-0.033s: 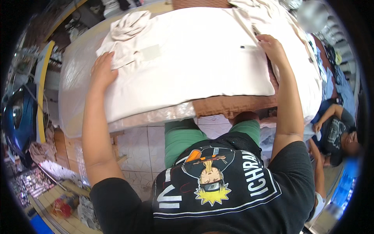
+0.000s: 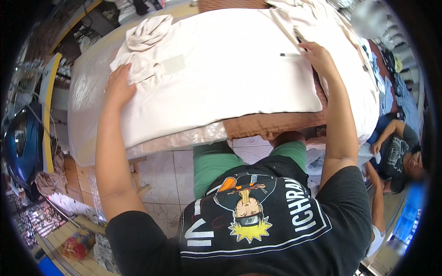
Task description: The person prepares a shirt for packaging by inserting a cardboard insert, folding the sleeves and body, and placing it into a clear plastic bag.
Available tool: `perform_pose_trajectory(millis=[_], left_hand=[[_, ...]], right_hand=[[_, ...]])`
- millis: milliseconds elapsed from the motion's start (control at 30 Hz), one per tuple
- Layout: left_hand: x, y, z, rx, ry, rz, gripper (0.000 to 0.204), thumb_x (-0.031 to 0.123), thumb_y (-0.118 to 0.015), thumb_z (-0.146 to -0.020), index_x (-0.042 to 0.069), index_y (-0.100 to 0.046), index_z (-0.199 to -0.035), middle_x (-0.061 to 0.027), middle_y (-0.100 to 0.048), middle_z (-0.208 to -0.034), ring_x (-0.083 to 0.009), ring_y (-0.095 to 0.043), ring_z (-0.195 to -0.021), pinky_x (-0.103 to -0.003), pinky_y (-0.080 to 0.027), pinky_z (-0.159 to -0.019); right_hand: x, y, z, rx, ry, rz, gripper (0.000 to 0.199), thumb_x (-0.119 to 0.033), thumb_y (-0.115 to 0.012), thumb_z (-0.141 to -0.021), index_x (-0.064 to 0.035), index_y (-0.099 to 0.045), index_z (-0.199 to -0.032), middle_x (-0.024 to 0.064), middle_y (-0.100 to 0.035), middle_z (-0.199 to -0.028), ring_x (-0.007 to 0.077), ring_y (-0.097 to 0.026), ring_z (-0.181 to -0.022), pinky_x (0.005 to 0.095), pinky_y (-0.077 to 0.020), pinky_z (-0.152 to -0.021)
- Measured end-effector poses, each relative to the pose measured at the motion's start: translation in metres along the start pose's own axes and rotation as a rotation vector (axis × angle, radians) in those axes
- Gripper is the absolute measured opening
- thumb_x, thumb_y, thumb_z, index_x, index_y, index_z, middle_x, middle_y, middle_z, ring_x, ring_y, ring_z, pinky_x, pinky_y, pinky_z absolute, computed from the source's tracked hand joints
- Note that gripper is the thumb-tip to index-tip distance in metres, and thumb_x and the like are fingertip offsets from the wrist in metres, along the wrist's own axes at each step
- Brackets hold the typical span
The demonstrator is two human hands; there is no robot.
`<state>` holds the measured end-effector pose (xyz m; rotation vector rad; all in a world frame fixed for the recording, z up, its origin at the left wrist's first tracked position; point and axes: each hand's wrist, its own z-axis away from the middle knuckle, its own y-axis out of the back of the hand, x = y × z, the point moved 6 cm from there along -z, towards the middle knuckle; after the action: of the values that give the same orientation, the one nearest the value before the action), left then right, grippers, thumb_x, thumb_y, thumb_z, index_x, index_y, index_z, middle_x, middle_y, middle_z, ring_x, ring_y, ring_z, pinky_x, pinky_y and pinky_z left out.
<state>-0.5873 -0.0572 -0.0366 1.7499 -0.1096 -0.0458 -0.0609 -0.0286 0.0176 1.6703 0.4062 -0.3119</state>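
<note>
A cream garment [image 2: 230,73] lies spread over the padded table, with a bunched part [image 2: 149,33] at its far left. A pale grey rectangle [image 2: 174,65] shows near the folds on its left. Toward the right there is a small dark tag [image 2: 282,54]. My left hand [image 2: 119,87] rests on the garment's left edge, fingers stretched out over the wrinkled cloth. At the right edge, my right hand [image 2: 318,59] has its fingers bent and close together on the cloth beside the dark tag, seemingly pinching it.
Brown patterned cloth [image 2: 271,123] and clear plastic wrap [image 2: 87,92] cover the table under the garment. More cream cloth [image 2: 354,92] is heaped at the right. Another person [image 2: 396,147] sits at the far right. A yellow-edged board [image 2: 49,115] stands at the left.
The view has shifted slightly, moving the garment and table a little to the left in the picture. Both hands keep nearly the same places on the cloth.
</note>
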Motion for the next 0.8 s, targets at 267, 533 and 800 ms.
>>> perform_pose_trajectory(millis=[267, 533, 800], left_hand=[[0.007, -0.008, -0.021, -0.161, 0.059, 0.054, 0.058, 0.003, -0.057, -0.074, 0.011, -0.044, -0.131, -0.0111, -0.049, -0.130, -0.0307, -0.047, -0.119, -0.041, -0.039, -0.098], [-0.009, 0.032, -0.029, -0.101, 0.116, 0.103, 0.046, 0.007, -0.056, -0.075, 0.012, -0.054, -0.121, -0.0170, -0.062, -0.108, -0.0316, -0.060, -0.100, -0.038, -0.046, -0.086], [0.000, 0.148, -0.014, -0.093, 0.152, 0.412, 0.040, 0.015, -0.057, -0.080, 0.003, -0.057, -0.117, -0.0124, -0.064, -0.105, -0.0205, -0.062, -0.091, -0.030, -0.048, -0.077]], right_hand=[[0.027, -0.017, 0.011, -0.197, -0.060, 0.182, 0.023, -0.009, -0.061, -0.078, -0.0069, -0.066, -0.100, 0.0159, -0.063, -0.101, 0.0314, -0.058, -0.097, 0.0389, -0.0456, -0.086], [-0.027, -0.019, 0.014, 0.186, 0.274, 0.163, 0.021, -0.014, -0.063, -0.080, -0.0086, -0.066, -0.100, 0.0106, -0.063, -0.103, 0.0279, -0.059, -0.095, 0.0351, -0.0466, -0.084], [-0.276, -0.110, 0.075, -0.874, 0.378, -1.269, 0.070, -0.057, -0.052, -0.085, -0.0038, -0.045, -0.129, 0.0141, -0.052, -0.125, 0.0227, -0.052, -0.112, 0.0351, -0.0423, -0.093]])
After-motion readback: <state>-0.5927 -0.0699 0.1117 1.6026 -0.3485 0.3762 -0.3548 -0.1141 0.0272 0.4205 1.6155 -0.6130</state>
